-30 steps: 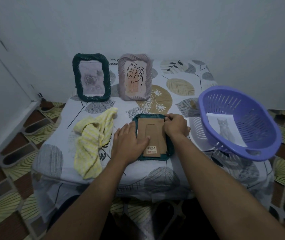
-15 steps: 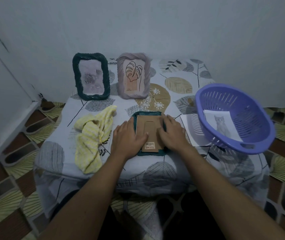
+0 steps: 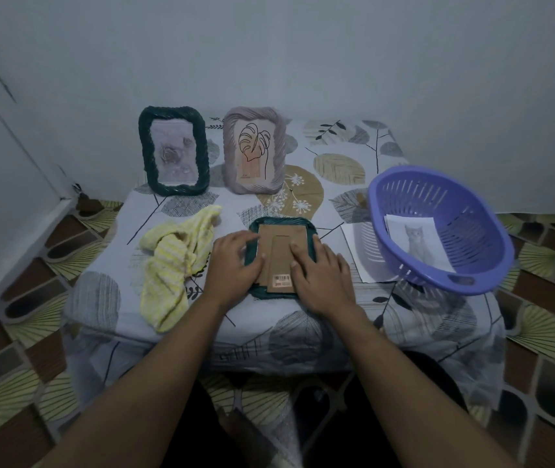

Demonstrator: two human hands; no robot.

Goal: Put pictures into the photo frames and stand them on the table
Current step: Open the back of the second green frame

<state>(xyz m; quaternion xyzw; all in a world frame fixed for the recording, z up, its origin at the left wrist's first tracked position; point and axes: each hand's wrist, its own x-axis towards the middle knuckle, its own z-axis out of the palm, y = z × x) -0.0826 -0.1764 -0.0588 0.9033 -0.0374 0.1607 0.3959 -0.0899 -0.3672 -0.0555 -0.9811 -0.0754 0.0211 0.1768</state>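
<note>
cardboard, brown and flat, forms the back of the third frame (image 3: 281,256), a dark green one with a ropey twisted rim that lies face down near the front edge of the table (image 3: 353,143); a barcode sticker sits at the near end of its long stand flap. three frames in all: the other two stand upright at the back, a dark green frame (image 3: 174,151) holding a pale rose picture, and just beside it a mauve frame (image 3: 254,150), ribbed the same way, with a line-drawn leaf. two bare hands press on the lying frame: the left hand (image 3: 233,263) rests over its left edge, fingers (image 3: 252,241) spread flat and loose on the backing, gripping nothing; the right hand (image 3: 320,273) lies over the right side, fingers flat and slightly apart on the cardboard. one crumpled yellow cloth (image 3: 174,258), knitted and striped, lies left of the hands. one purple plastic basket (image 3: 438,228), oval and slotted, tilts at the right with a cat picture (image 3: 417,241) inside; one white sheet (image 3: 360,255) lies partly under it. a leaf-patterned cloth covers the table.
</note>
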